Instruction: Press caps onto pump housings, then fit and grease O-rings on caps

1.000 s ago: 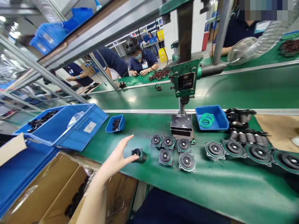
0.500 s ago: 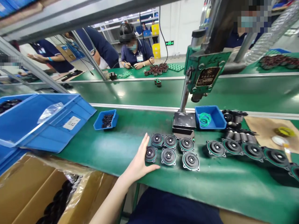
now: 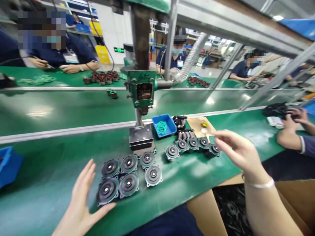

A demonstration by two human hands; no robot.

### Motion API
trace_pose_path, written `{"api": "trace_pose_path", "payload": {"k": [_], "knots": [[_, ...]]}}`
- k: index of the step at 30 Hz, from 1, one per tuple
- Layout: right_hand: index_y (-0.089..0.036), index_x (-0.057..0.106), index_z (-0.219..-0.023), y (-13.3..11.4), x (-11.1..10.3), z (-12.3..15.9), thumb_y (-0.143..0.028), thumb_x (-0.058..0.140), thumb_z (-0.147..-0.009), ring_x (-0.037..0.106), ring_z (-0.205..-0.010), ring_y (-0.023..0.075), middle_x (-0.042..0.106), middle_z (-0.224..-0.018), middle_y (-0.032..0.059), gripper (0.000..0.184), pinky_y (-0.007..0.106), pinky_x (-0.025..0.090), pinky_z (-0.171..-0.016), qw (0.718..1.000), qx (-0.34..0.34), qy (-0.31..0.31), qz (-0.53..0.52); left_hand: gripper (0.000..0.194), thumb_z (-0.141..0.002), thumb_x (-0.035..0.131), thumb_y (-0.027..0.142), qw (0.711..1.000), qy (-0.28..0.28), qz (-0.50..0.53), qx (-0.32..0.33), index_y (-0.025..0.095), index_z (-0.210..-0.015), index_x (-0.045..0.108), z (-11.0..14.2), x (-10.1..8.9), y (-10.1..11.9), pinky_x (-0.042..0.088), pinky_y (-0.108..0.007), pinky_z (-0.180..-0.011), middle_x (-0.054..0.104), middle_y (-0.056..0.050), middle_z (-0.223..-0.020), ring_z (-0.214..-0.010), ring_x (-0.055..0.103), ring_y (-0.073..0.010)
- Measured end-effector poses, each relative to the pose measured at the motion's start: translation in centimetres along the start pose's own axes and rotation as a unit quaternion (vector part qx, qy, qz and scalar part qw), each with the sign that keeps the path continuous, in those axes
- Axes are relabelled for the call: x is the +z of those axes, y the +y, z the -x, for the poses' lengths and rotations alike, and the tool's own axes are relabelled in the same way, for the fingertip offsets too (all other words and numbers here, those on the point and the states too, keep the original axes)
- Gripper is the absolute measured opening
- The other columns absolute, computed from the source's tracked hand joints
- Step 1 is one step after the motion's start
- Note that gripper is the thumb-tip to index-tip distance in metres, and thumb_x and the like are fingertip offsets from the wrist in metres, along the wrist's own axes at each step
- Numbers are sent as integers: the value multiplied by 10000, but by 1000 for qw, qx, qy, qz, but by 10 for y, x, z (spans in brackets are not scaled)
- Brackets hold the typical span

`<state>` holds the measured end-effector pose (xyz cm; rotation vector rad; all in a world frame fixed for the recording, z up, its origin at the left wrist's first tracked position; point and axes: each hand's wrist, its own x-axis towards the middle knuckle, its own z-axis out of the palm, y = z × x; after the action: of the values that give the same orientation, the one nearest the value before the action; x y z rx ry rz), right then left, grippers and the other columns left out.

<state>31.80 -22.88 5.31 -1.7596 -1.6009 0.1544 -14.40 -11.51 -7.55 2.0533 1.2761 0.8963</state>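
My left hand [image 3: 82, 198] is open, its thumb and fingers spread around the left side of a group of round black flanged parts [image 3: 107, 190] with green rings. Whether it touches the nearest one I cannot tell. Several such parts stand in two rows before the press. To the right, my right hand [image 3: 237, 152] hovers over the end of a second row of the same parts [image 3: 193, 143], thumb and forefinger apart with nothing visible between them. A brush [image 3: 208, 138] lies just beyond those fingertips, by a brown sheet [image 3: 192, 122].
A green press [image 3: 141, 88] with a black block [image 3: 141, 136] stands behind the parts. Beside it sit a blue bin [image 3: 169, 131] of green rings and dark cylindrical pieces [image 3: 185, 134]. An open carton [image 3: 206, 213] is below the table edge. A co-worker's hands [image 3: 292, 121] are at right.
The view has swung right, and my right hand has come into it above the right-hand row. My left hand stays spread beside the left end of the group.
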Motion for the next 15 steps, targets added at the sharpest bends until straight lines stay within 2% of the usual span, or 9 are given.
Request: {"api": "trace_pose_path", "payload": {"k": [2, 3, 6, 9, 11, 13, 15], "knots": [[-177, 634, -1169, 44, -12, -33, -381, 440, -973, 608, -805, 153, 633, -982, 102, 342, 279, 508, -743, 976, -28, -28, 215, 982, -571, 778, 474, 999, 15, 30, -9, 671, -1388, 271, -11, -4, 10, 364, -499, -1150, 228, 252, -1579, -1456, 317, -374], [-156, 657, -1118, 67, -16, -45, -337, 419, -973, 607, -815, 158, 629, -1005, 121, 333, 279, 505, -749, 966, -32, -49, 252, 954, -558, 766, 472, 999, 28, 44, -13, 689, -1362, 299, -16, -5, 18, 365, -496, -1148, 255, 281, -1557, -1457, 314, -372], [-155, 698, -983, 125, -18, -61, -229, 443, -935, 616, -832, 140, 640, -1034, 118, 270, 240, 505, -759, 949, -50, -132, 280, 861, -566, 699, 468, 995, 63, 71, -36, 710, -1315, 350, -30, -8, 40, 341, -516, -1156, 303, 326, -1515, -1460, 300, -380], [-179, 694, -997, 161, -10, -59, -170, 466, -911, 626, -854, 122, 656, -1052, 83, 244, 217, 513, -777, 937, -77, -203, 275, 827, -611, 666, 464, 997, 43, 50, -35, 712, -1324, 328, -49, -14, 52, 338, -529, -1158, 287, 326, -1522, -1449, 329, -373], [-185, 691, -979, 176, -4, -56, -152, 480, -904, 631, -973, 142, 651, -1120, 83, 226, 243, 524, -837, 931, -97, -232, 263, 838, -639, 689, 478, 1000, 28, 15, 1, 677, -1361, 313, -73, -16, 58, 334, -520, -1166, 293, 277, -1543, -1433, 368, -356], [-189, 689, -936, 186, 2, -55, -144, 505, -894, 586, -1159, 179, 615, -1242, 85, 194, 296, 517, -944, 930, -116, -247, 247, 874, -647, 723, 519, 998, 23, -20, 46, 583, -1418, 316, -107, -15, 70, 340, -527, -1169, 326, 179, -1563, -1415, 404, -343], [-192, 689, -934, 195, 7, -56, -133, 514, -883, 521, -1280, 206, 569, -1335, 79, 192, 350, 494, -1027, 931, -130, -253, 230, 918, -677, 727, 545, 996, 31, -31, 73, 368, -1481, 320, -150, -5, 90, 342, -544, -1166, 388, 15, -1557, -1402, 420, -340]]}}
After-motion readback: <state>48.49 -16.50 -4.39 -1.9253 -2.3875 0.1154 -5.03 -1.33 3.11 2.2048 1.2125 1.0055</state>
